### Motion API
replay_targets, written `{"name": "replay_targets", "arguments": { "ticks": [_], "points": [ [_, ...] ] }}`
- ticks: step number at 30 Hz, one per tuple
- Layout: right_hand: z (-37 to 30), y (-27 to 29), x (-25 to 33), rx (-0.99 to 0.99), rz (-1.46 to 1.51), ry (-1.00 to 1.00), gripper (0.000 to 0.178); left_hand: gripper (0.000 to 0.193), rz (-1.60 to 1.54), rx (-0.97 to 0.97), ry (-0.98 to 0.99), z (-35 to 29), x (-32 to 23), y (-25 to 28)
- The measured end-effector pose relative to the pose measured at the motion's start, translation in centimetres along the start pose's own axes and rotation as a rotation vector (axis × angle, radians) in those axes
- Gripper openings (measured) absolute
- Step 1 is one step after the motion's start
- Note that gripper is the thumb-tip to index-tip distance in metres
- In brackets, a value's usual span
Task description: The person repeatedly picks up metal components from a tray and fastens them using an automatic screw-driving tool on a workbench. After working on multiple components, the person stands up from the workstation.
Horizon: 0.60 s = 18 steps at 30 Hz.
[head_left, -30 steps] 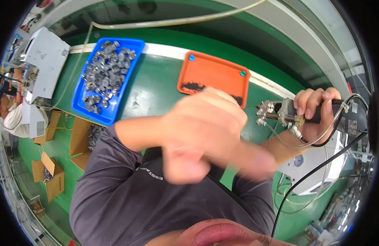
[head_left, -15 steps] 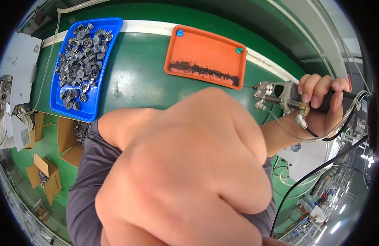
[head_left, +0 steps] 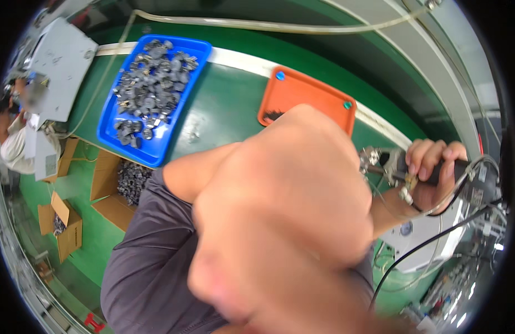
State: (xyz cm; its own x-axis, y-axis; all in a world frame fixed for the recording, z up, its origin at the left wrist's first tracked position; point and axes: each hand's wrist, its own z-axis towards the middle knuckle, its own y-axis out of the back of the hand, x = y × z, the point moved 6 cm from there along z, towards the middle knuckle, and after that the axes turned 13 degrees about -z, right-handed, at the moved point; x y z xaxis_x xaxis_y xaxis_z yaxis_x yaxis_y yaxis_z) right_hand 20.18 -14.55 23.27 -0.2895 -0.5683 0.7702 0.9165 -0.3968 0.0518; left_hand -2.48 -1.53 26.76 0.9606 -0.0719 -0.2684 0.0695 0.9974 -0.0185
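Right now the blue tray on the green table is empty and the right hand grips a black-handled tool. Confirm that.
Not quite. In the head view the blue tray is not empty: it holds a heap of small dark grey parts. The rest stands: it sits on the green table, and the right hand grips the black-handled tool.

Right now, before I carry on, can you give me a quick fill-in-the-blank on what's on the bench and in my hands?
The tray heaped with small dark grey parts is ____ in colour.
The right hand grips a tool with a ____ handle.
The raised left hand partly hides the ____ tray.

Missing words: blue; black; orange
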Motion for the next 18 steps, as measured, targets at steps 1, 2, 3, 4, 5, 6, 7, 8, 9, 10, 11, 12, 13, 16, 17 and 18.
{"name": "replay_targets", "arguments": {
  "ticks": [1, 2, 3, 4, 5, 6, 7, 8, 9, 10, 11, 12, 13, 16, 17, 18],
  "points": [
    [-0.1, 0.2, 0.2, -0.008, 0.004, 0.009, 0.021, 0.023, 0.200, -0.068, 0.008, -0.2, 0.3, 0.2],
    [-0.3, 0.4, 0.4, -0.012, -0.020, 0.015, 0.021, 0.022, 0.374, -0.149, 0.005, -1.0, 1.0, 0.9],
    [-0.3, 0.6, 0.6, -0.018, -0.043, 0.020, 0.021, 0.022, 0.547, -0.228, 0.001, -1.3, 1.2, 1.8],
    [-0.4, 0.8, 0.8, -0.017, -0.037, 0.013, 0.021, 0.021, 0.711, -0.057, 0.204, -1.0, 2.8, 2.8],
    [-0.6, 0.8, 1.1, -0.031, -0.064, 0.020, 0.021, 0.019, 0.849, 0.120, 0.405, -1.3, 4.9, 4.9],
    [-0.7, 0.8, 1.0, -0.032, -0.071, 0.028, 0.021, 0.017, 0.903, 0.218, 0.624, -2.2, 5.8, 6.7],
    [-0.7, 0.7, 1.1, -0.031, -0.078, 0.041, 0.022, 0.016, 0.955, 0.315, 0.841, -3.6, 5.8, 8.5],
    [-0.5, 0.6, 1.2, -0.015, -0.082, 0.037, 0.022, 0.019, 1.009, 0.361, 1.010, -5.1, 5.1, 10.8],
    [-0.5, 0.7, 1.3, -0.028, -0.077, 0.044, 0.022, 0.022, 1.051, 0.411, 1.172, -7.1, 4.1, 13.1],
    [-0.5, 0.8, 1.6, -0.006, -0.094, 0.038, 0.022, 0.022, 1.104, 0.367, 1.289, -9.2, 2.8, 15.6],
    [-0.4, 0.7, 1.6, 0.017, -0.100, 0.037, 0.022, 0.022, 1.168, 0.319, 1.413, -11.1, 1.0, 18.2],
    [-0.3, 0.6, 1.4, 0.002, -0.096, 0.027, 0.023, 0.021, 1.207, 0.225, 1.432, -12.7, -0.7, 20.8],
    [-0.3, 1.0, 1.6, -0.016, -0.098, 0.031, 0.023, 0.021, 1.237, 0.134, 1.443, -13.9, -1.7, 23.6],
    [0.0, 1.0, 1.6, -0.032, -0.130, 0.033, 0.023, 0.030, 1.634, -0.023, 1.382, -18.8, -4.0, 35.5],
    [0.0, 0.9, 1.2, -0.035, -0.116, 0.046, 0.023, 0.042, 1.795, -0.064, 1.335, -20.8, -5.7, 39.2],
    [0.1, 0.7, 0.6, -0.037, -0.082, 0.029, 0.022, 0.056, 1.868, -0.194, 1.443, -23.2, -7.2, 42.3]
  ]
}}
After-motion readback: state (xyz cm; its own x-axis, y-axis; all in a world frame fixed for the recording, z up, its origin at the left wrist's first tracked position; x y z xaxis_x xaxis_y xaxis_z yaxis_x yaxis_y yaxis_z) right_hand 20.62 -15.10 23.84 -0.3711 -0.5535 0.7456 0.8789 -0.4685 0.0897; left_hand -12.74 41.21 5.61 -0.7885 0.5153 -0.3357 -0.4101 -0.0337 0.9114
